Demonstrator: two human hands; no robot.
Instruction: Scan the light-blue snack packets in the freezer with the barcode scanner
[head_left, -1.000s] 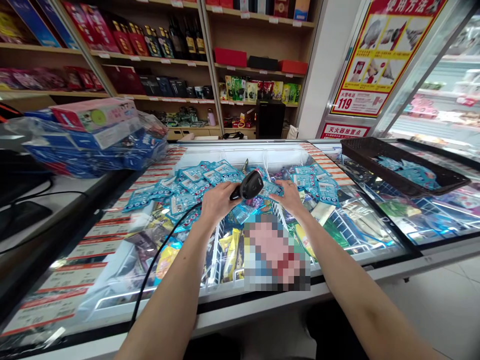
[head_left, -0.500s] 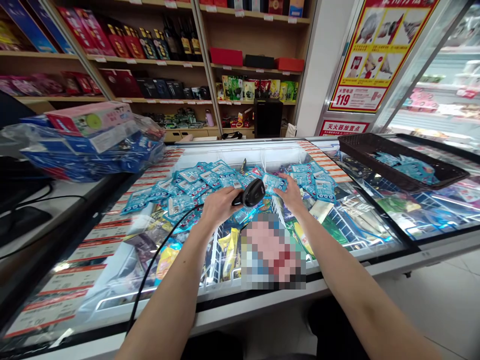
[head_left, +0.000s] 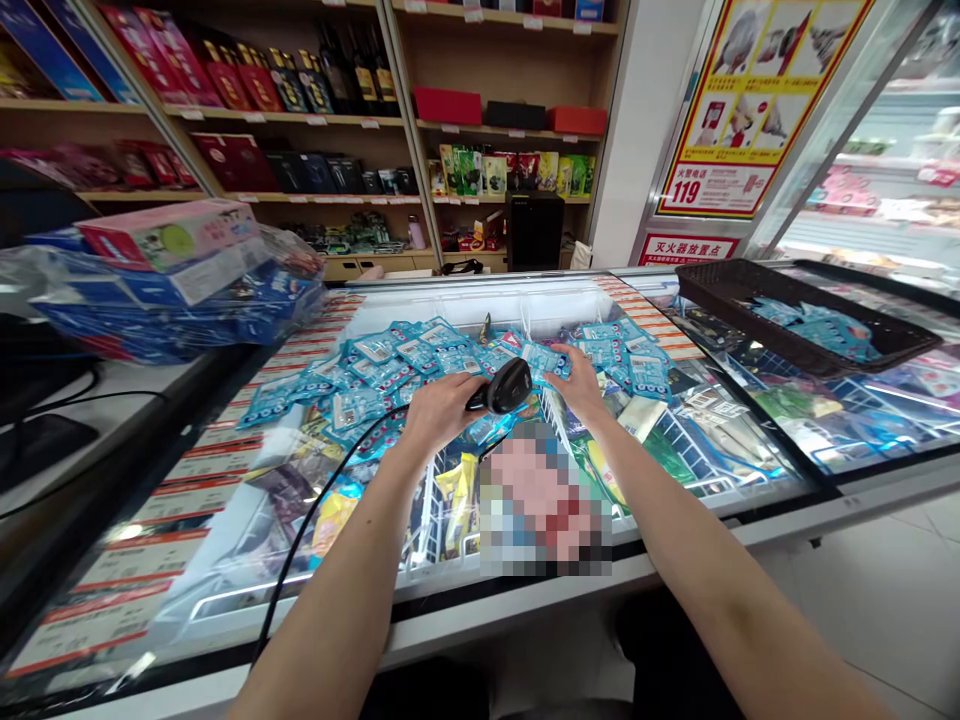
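My left hand (head_left: 444, 408) is closed round the handle of a black barcode scanner (head_left: 510, 386), its head tilted toward the right hand. A black cable trails from the scanner down to the lower left. In my right hand (head_left: 579, 384) is a small light-blue packet (head_left: 541, 362), pinched at its right end by thumb and fingers, just beyond the scanner's head. More light-blue packets (head_left: 375, 375) lie in a loose, overlapping heap on the glass top to the left. Another group of blue packets (head_left: 626, 352) lies to the right of my right hand.
The glass-topped freezer (head_left: 750, 490) holds wire baskets and bagged goods. A dark brown tray (head_left: 697, 290) with several blue packets stands at the right. Plastic-wrapped boxes (head_left: 172, 270) sit at the left. Stocked shelves (head_left: 300, 120) line the back.
The camera view has shifted very slightly. Both hands, the scanner and the pinched packet keep nearly the same positions.
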